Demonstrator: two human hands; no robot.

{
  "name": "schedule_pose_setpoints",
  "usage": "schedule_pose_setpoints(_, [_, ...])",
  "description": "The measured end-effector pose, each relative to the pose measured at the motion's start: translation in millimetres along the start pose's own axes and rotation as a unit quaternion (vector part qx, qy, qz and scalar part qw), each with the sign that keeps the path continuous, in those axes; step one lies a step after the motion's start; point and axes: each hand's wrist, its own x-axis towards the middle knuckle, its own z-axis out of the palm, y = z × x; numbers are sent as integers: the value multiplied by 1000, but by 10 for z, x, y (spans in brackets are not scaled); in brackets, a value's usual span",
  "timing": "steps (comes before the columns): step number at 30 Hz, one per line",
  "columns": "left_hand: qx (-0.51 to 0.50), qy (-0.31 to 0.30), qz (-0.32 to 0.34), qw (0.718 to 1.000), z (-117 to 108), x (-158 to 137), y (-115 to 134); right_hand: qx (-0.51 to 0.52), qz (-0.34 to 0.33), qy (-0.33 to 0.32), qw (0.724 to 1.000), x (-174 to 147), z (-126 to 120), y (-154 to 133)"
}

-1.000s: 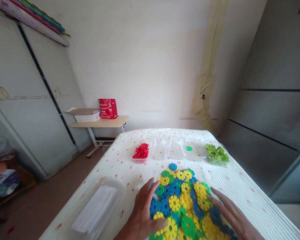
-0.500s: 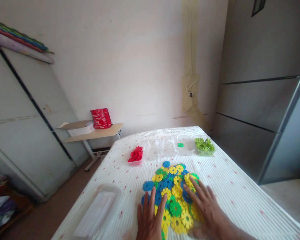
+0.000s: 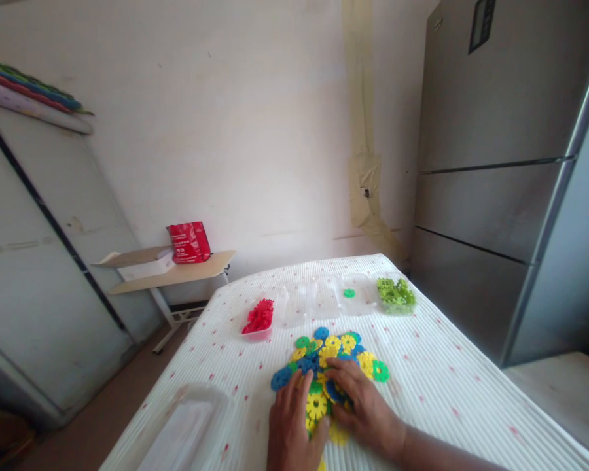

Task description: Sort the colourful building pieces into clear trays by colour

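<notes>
A pile of blue, yellow and green slotted interlocking discs (image 3: pixel 317 405) lies on the white ribbed cloth (image 3: pixel 422 412). On the pile's left side rests my left hand (image 3: pixel 294 418), its fingers stretched forward and its thumb apart, with nothing held that I can see. My right hand (image 3: pixel 368 409) reaches in from the right. Its fingers and thumb curve round a few discs, among them a tilted blue disc (image 3: pixel 334 391). Some discs are hidden under both hands, and the right hand is slightly blurred.
Beyond the pile stand a clear tub of red pieces (image 3: pixel 259 317), a clear tray holding one green disc (image 3: pixel 349 293), and light green pieces (image 3: pixel 395 292). A clear plastic lid (image 3: pixel 209 399) lies at left. A fridge (image 3: pixel 471 196) stands at right; a side table (image 3: pixel 196 268) stands behind.
My right hand has moved left and curled its fingers round some discs. My hands are closer together, and the pile's right side is drawn inward. The view has shifted slightly.
</notes>
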Motion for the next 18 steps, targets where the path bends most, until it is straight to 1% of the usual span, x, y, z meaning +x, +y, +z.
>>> schedule_pose_setpoints(2, [-10, 43, 2, 999, 3, 46, -19, 13, -24, 21, 999, 132, 57, -39])
schedule_pose_setpoints(4, [-17, 67, -5, 998, 1, 90, -44, 16, -39, 31, 999, 257, 93, -83])
schedule_pose_setpoints(6, [-21, 74, -27, 997, -12, 134, -76, 5, -45, 30, 999, 364, 108, -130])
schedule_pose_setpoints(8, [-26, 77, -55, 995, -41, 181, -115, -19, -48, 16, 999, 450, 97, -173])
schedule_pose_setpoints(12, [-36, 75, -103, 991, -148, 303, -208, -80, -54, -12, 995, 574, -25, -191])
schedule_pose_setpoints(14, [-40, 63, -113, 991, -210, 390, -260, -110, -27, -3, 994, 616, -138, -124])
schedule_pose_setpoints(15, [-42, 55, -115, 991, -236, 441, -288, -122, -3, 5, 992, 631, -201, -63])
schedule_pose_setpoints(18, [-49, -5, -117, 992, -269, 616, -361, -150, 85, 20, 985, 645, -369, 206])
